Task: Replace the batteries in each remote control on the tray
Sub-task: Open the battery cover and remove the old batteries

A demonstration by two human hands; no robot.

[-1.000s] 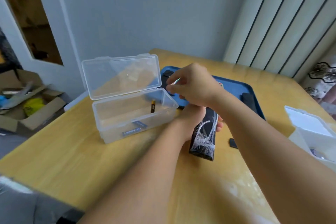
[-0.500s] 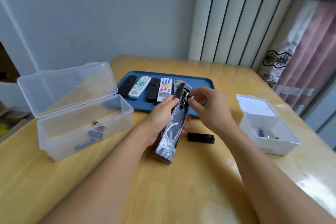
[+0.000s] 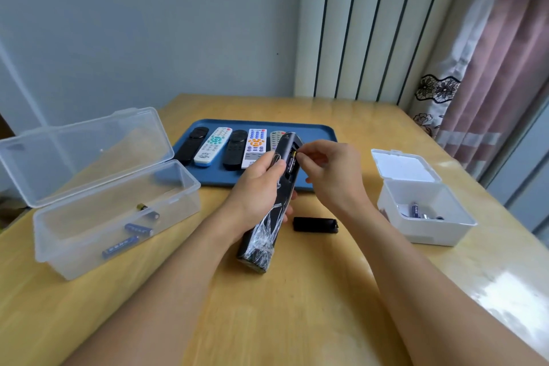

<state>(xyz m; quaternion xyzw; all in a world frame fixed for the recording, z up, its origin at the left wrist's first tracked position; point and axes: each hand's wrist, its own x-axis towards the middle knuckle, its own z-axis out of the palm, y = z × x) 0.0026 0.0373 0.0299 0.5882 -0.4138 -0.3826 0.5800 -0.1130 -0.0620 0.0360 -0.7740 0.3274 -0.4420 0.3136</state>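
Left hand (image 3: 255, 187) grips black remote (image 3: 269, 217) — right hand (image 3: 332, 175) at its battery (image 3: 291, 161)

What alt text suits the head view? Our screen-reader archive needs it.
The left hand grips a plastic-wrapped black remote while the right hand fingers a battery in its open compartment. Behind lies a blue tray of remotes; battery boxes stand either side.

Right hand (image 3: 332, 175) back from the clear box (image 3: 98, 196), fingertips now at the wrapped remote (image 3: 269, 208) battery bay.
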